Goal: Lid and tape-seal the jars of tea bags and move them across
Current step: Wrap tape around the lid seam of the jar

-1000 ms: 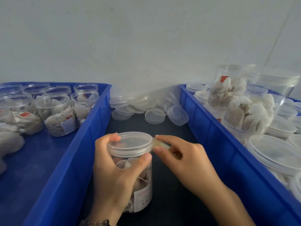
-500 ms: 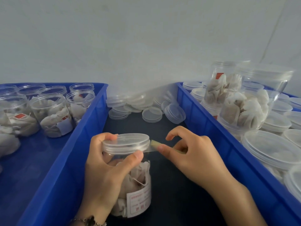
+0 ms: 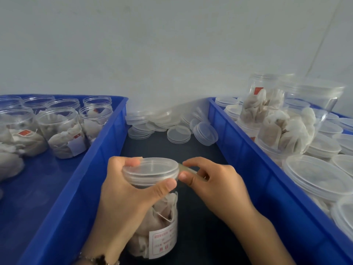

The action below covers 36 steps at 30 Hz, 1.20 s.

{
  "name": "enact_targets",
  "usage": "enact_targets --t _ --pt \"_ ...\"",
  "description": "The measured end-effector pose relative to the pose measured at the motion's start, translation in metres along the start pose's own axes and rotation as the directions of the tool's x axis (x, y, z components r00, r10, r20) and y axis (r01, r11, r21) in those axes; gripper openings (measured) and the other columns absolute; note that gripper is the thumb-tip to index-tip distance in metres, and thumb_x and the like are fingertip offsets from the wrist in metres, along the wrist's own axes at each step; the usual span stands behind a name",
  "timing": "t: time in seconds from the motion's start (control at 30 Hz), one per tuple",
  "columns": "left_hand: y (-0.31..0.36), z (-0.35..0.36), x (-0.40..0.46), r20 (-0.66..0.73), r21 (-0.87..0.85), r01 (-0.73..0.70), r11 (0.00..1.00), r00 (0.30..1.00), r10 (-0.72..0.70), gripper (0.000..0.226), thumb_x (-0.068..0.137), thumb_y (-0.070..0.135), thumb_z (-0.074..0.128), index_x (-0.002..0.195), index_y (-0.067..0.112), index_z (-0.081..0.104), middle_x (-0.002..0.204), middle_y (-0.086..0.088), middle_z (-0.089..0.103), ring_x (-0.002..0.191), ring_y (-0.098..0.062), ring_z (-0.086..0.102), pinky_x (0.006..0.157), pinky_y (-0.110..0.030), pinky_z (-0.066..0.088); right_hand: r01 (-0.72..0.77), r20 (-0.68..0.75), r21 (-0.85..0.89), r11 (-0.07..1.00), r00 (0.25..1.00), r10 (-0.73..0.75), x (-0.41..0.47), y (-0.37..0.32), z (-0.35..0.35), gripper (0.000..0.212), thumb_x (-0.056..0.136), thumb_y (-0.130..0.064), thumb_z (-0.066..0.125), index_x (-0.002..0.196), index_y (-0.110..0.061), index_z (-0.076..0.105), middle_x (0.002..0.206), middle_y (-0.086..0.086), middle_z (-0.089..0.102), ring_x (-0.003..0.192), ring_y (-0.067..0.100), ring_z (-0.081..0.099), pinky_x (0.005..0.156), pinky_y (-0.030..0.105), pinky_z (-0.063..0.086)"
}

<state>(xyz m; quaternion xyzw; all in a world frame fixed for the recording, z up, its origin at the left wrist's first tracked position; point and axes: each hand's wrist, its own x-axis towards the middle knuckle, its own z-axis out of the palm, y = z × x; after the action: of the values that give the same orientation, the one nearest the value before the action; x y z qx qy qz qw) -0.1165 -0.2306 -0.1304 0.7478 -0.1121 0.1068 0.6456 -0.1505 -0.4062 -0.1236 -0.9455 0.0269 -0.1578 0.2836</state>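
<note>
A clear jar of tea bags (image 3: 162,232) with a white label stands tilted on the dark table between two blue bins. A clear lid (image 3: 150,171) sits on its mouth. My left hand (image 3: 124,203) wraps the jar's neck, thumb on the lid's rim. My right hand (image 3: 214,184) pinches a yellowish strip of tape (image 3: 188,170) that touches the lid's right edge. Where the tape comes from is hidden behind my fingers.
The left blue bin (image 3: 80,184) holds several open jars of tea bags (image 3: 61,131). The right blue bin (image 3: 254,169) holds lidded jars (image 3: 282,131) and stacked lids. Loose clear lids (image 3: 177,133) lie in a pile on the table by the wall.
The jar has tipped and turned a little in my left hand. My right hand first pulled the tape out to the right, then came back close against the lid's rim.
</note>
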Motion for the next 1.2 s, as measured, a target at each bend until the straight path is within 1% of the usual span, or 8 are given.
enact_targets --t 0.13,0.23,0.4,0.5,0.63,0.73,0.9,1.2 --pt "0.0 -0.006 0.001 -0.11 0.173 -0.029 0.984 0.993 0.049 0.073 0.027 0.078 0.063 0.086 0.038 0.047 0.091 0.022 0.06 0.079 0.012 0.058 0.062 -0.016 0.043 0.053 0.086 -0.025 0.998 0.995 -0.051 -0.001 -0.007 0.007 0.067 0.073 -0.078 0.016 0.137 -0.06 0.019 0.097 -0.018 0.055 0.091 0.006 0.056 0.07 0.028 0.046" --pt "0.004 -0.012 -0.001 -0.071 0.314 -0.111 0.943 0.988 0.14 0.07 0.033 0.077 0.06 0.092 0.044 0.043 0.096 0.035 0.052 0.085 0.014 0.052 0.066 -0.011 0.037 0.041 0.147 -0.066 0.997 0.989 -0.031 -0.001 -0.011 0.014 0.06 0.086 -0.069 0.023 0.133 -0.065 -0.014 0.09 -0.015 0.051 0.083 0.012 0.055 0.064 0.031 0.044" --pt "0.025 -0.017 -0.002 0.083 0.491 -0.142 0.86 0.99 0.116 0.091 0.041 0.069 0.054 0.119 0.08 0.009 0.101 0.037 0.039 0.084 0.017 0.043 0.067 -0.009 0.028 0.071 0.193 -0.097 0.993 0.98 -0.051 0.0 -0.012 0.02 0.051 0.092 -0.064 0.021 0.139 -0.061 0.002 0.111 -0.01 0.061 0.091 0.012 0.057 0.071 0.034 0.045" --pt "0.039 -0.016 0.002 0.137 0.718 -0.077 0.692 0.99 -0.032 0.103 0.048 0.067 0.05 0.136 0.064 -0.003 0.098 0.02 0.031 0.079 -0.002 0.041 0.057 -0.014 0.023 0.114 0.156 -0.066 0.991 0.982 -0.102 0.0 -0.014 0.023 0.048 0.09 -0.064 0.019 0.138 -0.061 0.012 0.128 -0.013 0.055 0.111 0.013 0.053 0.085 0.036 0.047" --pt "0.052 -0.009 0.008 0.136 0.87 0.009 0.493 0.957 -0.257 0.087 0.049 0.072 0.035 0.129 0.037 0.027 0.092 0.01 0.02 0.081 -0.011 0.033 0.058 -0.025 0.029 0.04 0.089 -0.021 0.999 0.995 -0.038 -0.001 -0.013 0.024 0.063 0.073 -0.077 0.011 0.135 -0.066 0.014 0.092 -0.018 0.055 0.092 0.008 0.055 0.073 0.03 0.045" --pt "0.051 0.006 0.008 0.101 0.87 0.032 0.493 0.965 -0.242 0.075 0.056 0.083 0.037 0.1 0.023 0.03 0.09 0.01 0.03 0.086 -0.013 0.038 0.058 -0.029 0.031 -0.008 0.025 -0.018 1.0 1.0 0.008 0.001 -0.009 0.02 0.051 0.083 -0.06 0.027 0.133 -0.064 0.026 0.098 -0.018 0.061 0.092 0.005 0.056 0.071 0.028 0.045" --pt "0.043 0.012 0.016 0.149 0.873 -0.041 0.487 0.971 -0.187 0.072 0.068 0.08 0.036 0.126 0.036 0.034 0.115 0.011 0.041 0.1 -0.014 0.034 0.059 -0.028 0.024 -0.01 -0.014 -0.057 0.998 1.0 0.009 0.007 -0.005 0.021 0.046 0.091 -0.05 0.035 0.136 -0.06 0.029 0.109 -0.009 0.063 0.092 0.007 0.056 0.075 0.028 0.046" --pt "0.04 0.022 0.019 0.163 0.895 -0.105 0.434 0.981 -0.1 0.047 0.072 0.067 0.033 0.1 0.029 0.036 0.097 0.004 0.039 0.091 -0.017 0.036 0.067 -0.034 0.033 0.075 -0.134 0.018 0.997 0.988 -0.072 0.009 0.002 0.029 0.053 0.087 -0.041 0.056 0.124 -0.063 0.026 0.088 0.003 0.068 0.078 0.019 0.062 0.069 0.033 0.049"
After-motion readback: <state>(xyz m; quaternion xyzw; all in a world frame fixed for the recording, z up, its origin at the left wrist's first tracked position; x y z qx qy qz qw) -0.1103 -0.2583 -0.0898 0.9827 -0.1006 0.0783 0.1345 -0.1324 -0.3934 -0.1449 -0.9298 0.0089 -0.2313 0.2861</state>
